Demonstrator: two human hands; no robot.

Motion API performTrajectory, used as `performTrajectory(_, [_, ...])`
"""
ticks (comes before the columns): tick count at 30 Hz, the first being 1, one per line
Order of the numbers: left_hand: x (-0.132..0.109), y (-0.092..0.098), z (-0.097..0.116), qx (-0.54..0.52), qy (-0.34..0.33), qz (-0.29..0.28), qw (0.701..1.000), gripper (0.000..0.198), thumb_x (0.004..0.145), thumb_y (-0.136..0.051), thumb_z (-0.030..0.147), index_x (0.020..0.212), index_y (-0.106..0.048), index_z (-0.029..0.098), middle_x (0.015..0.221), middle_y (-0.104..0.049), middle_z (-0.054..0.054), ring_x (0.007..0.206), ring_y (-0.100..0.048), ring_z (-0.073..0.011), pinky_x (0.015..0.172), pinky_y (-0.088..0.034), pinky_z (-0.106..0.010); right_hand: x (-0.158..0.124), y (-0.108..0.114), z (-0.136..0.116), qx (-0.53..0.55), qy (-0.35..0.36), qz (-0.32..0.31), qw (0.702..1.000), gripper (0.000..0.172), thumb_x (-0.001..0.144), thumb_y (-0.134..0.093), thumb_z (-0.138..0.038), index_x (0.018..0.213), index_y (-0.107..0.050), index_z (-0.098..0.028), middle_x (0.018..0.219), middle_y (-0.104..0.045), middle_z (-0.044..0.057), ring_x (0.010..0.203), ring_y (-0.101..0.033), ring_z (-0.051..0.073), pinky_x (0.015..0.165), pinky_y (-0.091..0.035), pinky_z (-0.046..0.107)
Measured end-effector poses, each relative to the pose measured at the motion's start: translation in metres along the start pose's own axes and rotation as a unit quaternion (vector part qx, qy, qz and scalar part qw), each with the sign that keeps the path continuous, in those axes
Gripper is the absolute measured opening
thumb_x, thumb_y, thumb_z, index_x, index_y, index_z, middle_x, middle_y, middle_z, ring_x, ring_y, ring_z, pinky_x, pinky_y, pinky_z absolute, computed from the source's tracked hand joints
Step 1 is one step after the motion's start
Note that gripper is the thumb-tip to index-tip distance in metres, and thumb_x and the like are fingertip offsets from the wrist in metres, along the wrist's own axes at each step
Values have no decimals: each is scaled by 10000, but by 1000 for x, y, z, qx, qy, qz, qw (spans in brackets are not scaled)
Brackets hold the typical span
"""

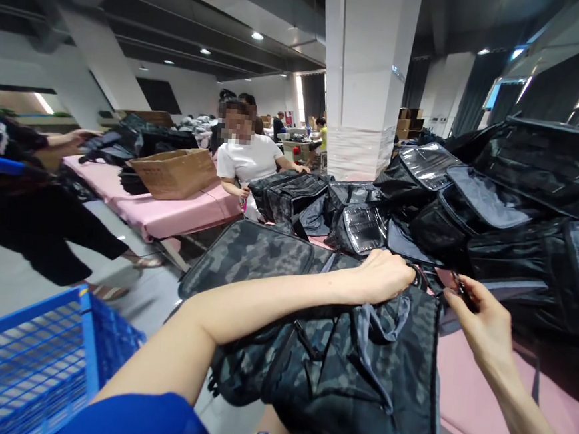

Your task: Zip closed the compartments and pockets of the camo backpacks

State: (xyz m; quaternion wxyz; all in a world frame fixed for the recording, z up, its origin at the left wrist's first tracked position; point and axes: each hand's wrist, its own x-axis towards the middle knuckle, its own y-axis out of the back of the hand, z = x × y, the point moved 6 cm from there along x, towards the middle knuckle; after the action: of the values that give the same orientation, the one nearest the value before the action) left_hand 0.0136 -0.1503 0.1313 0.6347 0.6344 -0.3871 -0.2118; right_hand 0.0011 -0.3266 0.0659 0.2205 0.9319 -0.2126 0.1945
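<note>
Left hand: the left hand (382,276) lies knuckles-up on the upper edge of the camouflage bag (338,361), fingers curled down over the fabric and closed on it.
Right hand: the right hand (482,319) is raised just right of the bag's top edge, fingers pinched together on a small dark part (461,291); what that part is cannot be told.
Camouflage bag: rests on the near edge of the pink table (481,392), directly below both hands, its body hanging down toward the viewer. A grey lining flap (382,318) folds out just under the left hand.
Hand spacing: the 2 hands are near each other, apart, at the same height along the bag's top.
Bag pile: a heap of black bags (495,206) with glossy panels sits behind the hands, touching the far side of the camouflage bag.
Blue cart: a blue wire cart (32,357) stands at lower left, well apart from the bag.
Co-worker: a person in a white shirt (248,160) sits at another pink table (169,211) bearing a cardboard box (175,171).
</note>
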Motion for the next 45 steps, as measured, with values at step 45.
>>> performTrajectory(45, [0, -25, -38, -555, 187, -190, 788, 178, 624, -660, 154, 777, -571, 139, 558, -557, 49, 474, -472, -64, 500, -365, -183, -37, -11, 11, -106, -16, -87, 990, 525, 711, -604, -602, 1097, -579, -247, 899, -638, 42, 901, -620, 229, 834, -473, 347])
